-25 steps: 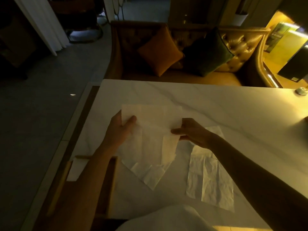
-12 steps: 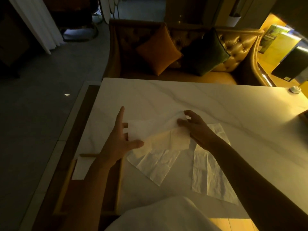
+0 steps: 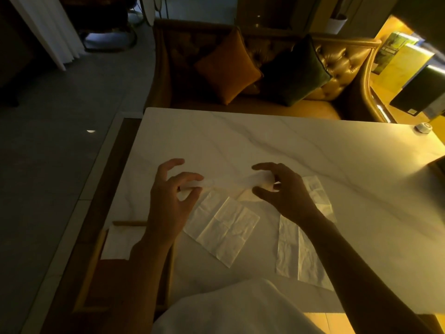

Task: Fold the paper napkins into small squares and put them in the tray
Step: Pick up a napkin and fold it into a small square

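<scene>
dim room, warm light from the right. white marble-pattern table point(image 3: 277, 141) across the centre; tufted tan leather sofa point(image 3: 337, 59) behind it with an orange cushion point(image 3: 226, 68) and a dark green cushion point(image 3: 296, 71). small round white object point(image 3: 423, 128) at the far right table edge.

left hand point(image 3: 168, 196): fingers curled, thumb and forefinger pinching the left end of a folded paper napkin point(image 3: 231, 182). right hand point(image 3: 286, 191): fingers curled, thumb and fingertips pinching the right end of the same napkin. napkin stretched as a narrow horizontal strip between both hands, at or just above the table surface; contact with the table cannot be told.

second napkin point(image 3: 224, 227): flat on the table, just below the held strip, turned at an angle, fold creases visible, far corner tucked under the strip. third napkin point(image 3: 305, 249): flat on the table to the right, partly covered by the right forearm.

wooden tray point(image 3: 96, 256): at the near left, beside the table edge, partly hidden by the left forearm. one white folded napkin square point(image 3: 118, 242) lying in the far end of the tray.

white garment point(image 3: 228, 309) at the bottom edge of the view.
</scene>
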